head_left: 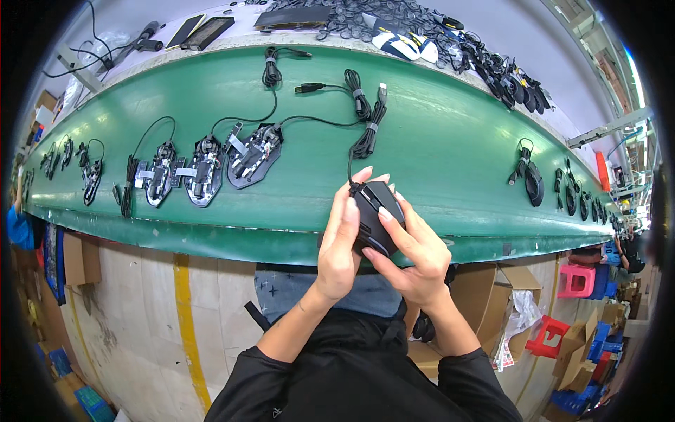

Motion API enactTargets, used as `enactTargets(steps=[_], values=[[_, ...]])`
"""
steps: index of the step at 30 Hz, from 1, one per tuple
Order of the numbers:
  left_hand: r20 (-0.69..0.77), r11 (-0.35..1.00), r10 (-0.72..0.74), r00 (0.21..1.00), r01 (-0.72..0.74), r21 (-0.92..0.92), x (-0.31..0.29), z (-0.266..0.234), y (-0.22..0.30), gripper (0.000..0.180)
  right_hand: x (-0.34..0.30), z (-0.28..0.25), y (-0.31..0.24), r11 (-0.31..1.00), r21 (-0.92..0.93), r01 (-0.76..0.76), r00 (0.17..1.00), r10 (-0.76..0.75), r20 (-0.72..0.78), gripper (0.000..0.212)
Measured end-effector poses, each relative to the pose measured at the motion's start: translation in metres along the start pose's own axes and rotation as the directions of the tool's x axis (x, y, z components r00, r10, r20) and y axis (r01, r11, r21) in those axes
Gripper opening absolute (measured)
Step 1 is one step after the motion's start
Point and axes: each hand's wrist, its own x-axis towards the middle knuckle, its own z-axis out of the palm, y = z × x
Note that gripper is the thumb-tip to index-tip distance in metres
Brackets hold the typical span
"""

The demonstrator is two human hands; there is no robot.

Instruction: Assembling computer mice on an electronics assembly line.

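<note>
A black computer mouse [380,219] is held between both hands above the near edge of the green belt. My left hand [339,246] wraps its left side, thumb along the edge. My right hand [415,251] grips the right side, with fingers over the top and thumb low on the shell. From the mouse's front end, its cable runs up to a tied bundle [366,137] on the belt. Left of my hands lie several open mouse bodies with bare inner parts; the nearest open mouse [254,156] has a grey ribbon strip.
The green belt [436,133] curves across the view. Finished-looking mice [534,184] lie along its right side. Behind it, a ledge holds a heap of small dark parts [394,21] and a black tray [208,33]. Cardboard boxes [485,299] and a red stool [547,336] stand below right.
</note>
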Motion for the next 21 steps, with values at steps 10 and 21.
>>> enactTargets(steps=[10,21], values=[[0.014,0.975,-0.135,0.991,0.135,-0.176,0.000,-0.001,0.003,0.060,-0.014,-0.001,-0.008,0.999,0.013,-0.033,0.999,0.033,-0.034,0.057],[0.025,1.000,-0.013,1.000,0.013,-0.028,-0.011,0.000,-0.004,0.058,-0.011,-0.007,-0.011,0.995,-0.071,0.070,0.997,-0.066,0.051,0.056]])
